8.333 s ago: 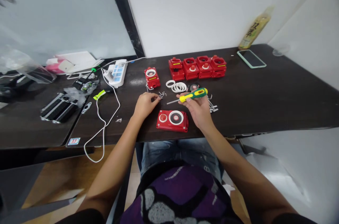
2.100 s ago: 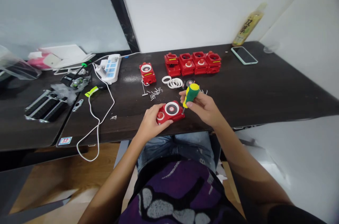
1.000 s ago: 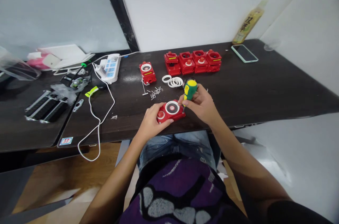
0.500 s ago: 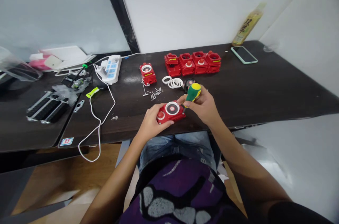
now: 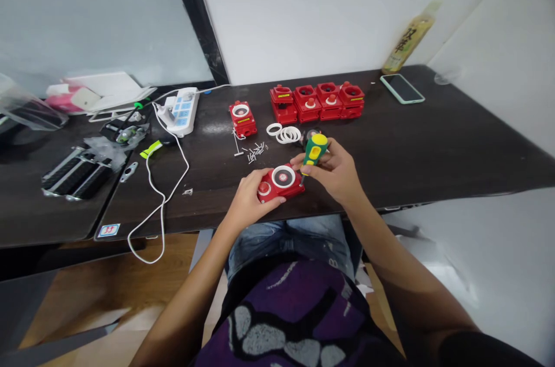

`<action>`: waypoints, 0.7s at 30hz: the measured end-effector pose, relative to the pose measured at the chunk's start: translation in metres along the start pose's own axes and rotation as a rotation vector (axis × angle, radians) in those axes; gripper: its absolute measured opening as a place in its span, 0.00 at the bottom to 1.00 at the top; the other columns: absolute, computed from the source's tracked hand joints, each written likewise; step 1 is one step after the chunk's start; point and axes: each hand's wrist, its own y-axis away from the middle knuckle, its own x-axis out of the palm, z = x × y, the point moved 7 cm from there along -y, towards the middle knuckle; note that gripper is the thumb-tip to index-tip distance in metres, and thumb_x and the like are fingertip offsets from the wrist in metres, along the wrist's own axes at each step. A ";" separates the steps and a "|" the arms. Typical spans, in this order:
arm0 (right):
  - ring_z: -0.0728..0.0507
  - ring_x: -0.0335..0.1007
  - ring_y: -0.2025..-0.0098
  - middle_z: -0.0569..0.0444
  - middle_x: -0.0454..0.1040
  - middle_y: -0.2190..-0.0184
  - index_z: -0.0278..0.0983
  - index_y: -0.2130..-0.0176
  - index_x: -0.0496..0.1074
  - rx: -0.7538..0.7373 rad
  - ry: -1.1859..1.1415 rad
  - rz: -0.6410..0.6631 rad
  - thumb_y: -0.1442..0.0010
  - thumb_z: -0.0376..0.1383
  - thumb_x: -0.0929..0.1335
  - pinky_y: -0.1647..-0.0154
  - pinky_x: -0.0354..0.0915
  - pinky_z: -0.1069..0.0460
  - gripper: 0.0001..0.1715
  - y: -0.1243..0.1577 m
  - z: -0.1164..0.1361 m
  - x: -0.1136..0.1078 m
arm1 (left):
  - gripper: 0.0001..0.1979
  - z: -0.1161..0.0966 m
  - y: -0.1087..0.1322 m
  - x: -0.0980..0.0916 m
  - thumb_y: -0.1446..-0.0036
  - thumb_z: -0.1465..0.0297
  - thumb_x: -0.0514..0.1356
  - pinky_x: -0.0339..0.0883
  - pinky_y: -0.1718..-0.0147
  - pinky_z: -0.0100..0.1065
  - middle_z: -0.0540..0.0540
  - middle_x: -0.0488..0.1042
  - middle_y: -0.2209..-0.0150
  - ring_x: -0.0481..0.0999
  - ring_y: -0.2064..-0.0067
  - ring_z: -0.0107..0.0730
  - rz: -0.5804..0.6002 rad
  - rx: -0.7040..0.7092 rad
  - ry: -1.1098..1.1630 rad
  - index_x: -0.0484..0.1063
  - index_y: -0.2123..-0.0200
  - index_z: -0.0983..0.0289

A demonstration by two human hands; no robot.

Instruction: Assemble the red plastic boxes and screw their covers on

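This is a makeshift assembly workshop in a plain indoor room. A dark wooden workbench (image 5: 411,141) runs along a white wall (image 5: 303,8). At the back stands a row of red switch housings (image 5: 316,104), with loose screws (image 5: 255,152) in front, while a power strip (image 5: 178,111) sits toward the left. A smartphone (image 5: 402,89) and a drink bottle (image 5: 407,36) at the far right suggest a casual personal workspace.

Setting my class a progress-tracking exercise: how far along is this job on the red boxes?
Done, it seems: four red boxes lined up at the back. In hand: the left hand holds a red box while the right hand sets a screwdriver at its corner. Left: a further red box, white rings and loose screws.
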 end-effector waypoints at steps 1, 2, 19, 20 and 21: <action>0.42 0.83 0.59 0.55 0.84 0.63 0.42 0.57 0.71 -0.006 0.004 0.014 0.42 0.40 0.79 0.51 0.78 0.44 0.18 0.000 0.000 0.000 | 0.32 0.000 0.000 0.000 0.42 0.56 0.71 0.67 0.45 0.47 0.59 0.76 0.43 0.77 0.44 0.49 0.001 -0.004 -0.005 0.66 0.40 0.58; 0.42 0.83 0.58 0.53 0.84 0.60 0.41 0.56 0.73 -0.019 0.013 0.029 0.39 0.41 0.77 0.50 0.77 0.44 0.15 0.001 0.001 0.000 | 0.32 0.000 0.000 0.000 0.42 0.56 0.71 0.67 0.45 0.47 0.59 0.76 0.43 0.77 0.44 0.49 0.002 -0.006 -0.008 0.66 0.40 0.58; 0.41 0.82 0.53 0.50 0.83 0.58 0.41 0.52 0.73 -0.056 0.016 0.094 0.35 0.45 0.74 0.45 0.75 0.42 0.16 0.004 0.003 0.010 | 0.31 0.001 0.000 0.001 0.42 0.56 0.71 0.67 0.46 0.46 0.58 0.76 0.43 0.77 0.45 0.48 -0.004 0.002 0.006 0.67 0.40 0.58; 0.40 0.81 0.53 0.50 0.82 0.58 0.41 0.51 0.73 -0.058 0.024 0.093 0.36 0.46 0.74 0.45 0.75 0.42 0.18 0.004 0.002 0.010 | 0.31 0.001 0.000 0.000 0.42 0.56 0.71 0.67 0.45 0.46 0.59 0.76 0.43 0.77 0.45 0.48 -0.004 0.002 0.007 0.67 0.40 0.58; 0.40 0.81 0.53 0.51 0.82 0.59 0.41 0.51 0.73 -0.055 0.038 0.082 0.39 0.46 0.76 0.46 0.75 0.43 0.20 0.003 0.000 0.010 | 0.31 0.001 0.000 0.000 0.42 0.56 0.71 0.67 0.45 0.46 0.59 0.76 0.43 0.77 0.45 0.48 -0.003 0.002 0.009 0.67 0.40 0.58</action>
